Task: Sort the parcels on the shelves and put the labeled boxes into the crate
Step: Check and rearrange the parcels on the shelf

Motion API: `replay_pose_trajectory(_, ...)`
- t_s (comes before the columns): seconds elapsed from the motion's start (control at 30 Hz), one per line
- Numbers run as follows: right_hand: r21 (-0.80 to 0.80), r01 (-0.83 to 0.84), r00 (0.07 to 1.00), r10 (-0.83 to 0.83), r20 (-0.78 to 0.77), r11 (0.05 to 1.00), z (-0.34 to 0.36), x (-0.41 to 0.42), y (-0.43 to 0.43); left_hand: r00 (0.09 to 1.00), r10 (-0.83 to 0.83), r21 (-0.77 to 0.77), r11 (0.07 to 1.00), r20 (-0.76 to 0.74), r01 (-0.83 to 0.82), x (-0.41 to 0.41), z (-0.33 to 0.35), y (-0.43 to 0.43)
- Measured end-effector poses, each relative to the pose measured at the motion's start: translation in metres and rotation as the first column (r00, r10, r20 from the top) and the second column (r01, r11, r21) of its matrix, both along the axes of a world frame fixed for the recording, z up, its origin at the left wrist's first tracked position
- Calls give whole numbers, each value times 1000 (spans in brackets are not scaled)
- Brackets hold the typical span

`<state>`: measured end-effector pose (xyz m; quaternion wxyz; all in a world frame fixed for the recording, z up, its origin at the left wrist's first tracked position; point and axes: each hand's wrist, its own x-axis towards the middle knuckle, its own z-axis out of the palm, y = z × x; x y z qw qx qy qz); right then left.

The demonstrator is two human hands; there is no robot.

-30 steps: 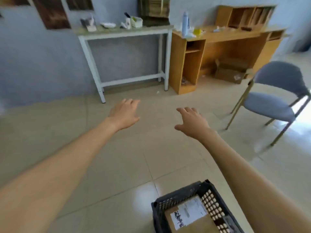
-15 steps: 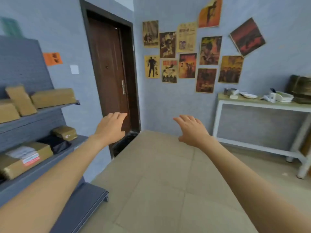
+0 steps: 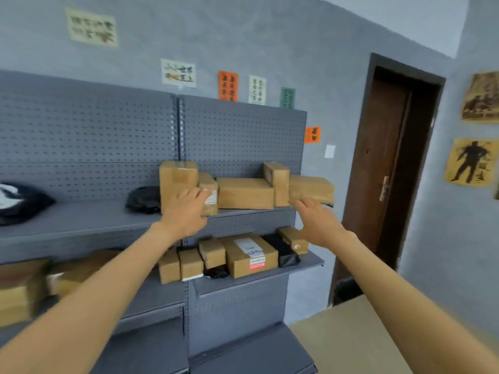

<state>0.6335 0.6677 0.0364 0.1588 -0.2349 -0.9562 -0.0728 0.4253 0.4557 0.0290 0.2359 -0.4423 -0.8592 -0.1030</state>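
Up on the grey perforated-metal shelves (image 3: 81, 220), plain brown cardboard parcels (image 3: 244, 193) line the upper tier. Below, a taped labeled box (image 3: 252, 255) with a white slip and red sticker sits among smaller cartons (image 3: 190, 263). The left hand (image 3: 186, 211) and right hand (image 3: 318, 225) hover before the upper tier, fingers straight, holding nothing.

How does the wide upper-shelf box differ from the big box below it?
The wide box looks plain; the big box carries a white label on top and a red one in front. The wide box sits beside an upright box; the big box beside a black bag. Both are brown cardboard.
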Motion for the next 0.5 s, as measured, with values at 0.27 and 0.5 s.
replay_pose_trajectory(0.27,-64,-306,952,306,-19,950,2,-184,-43,952,306,-38,951,6,-306,-108,1,-87)
replay_pose_trajectory(0.5,-60,-451,892,447,-72,890,6,-312,-37,907,418,-76,907,53,-414,-195,-8,-75)
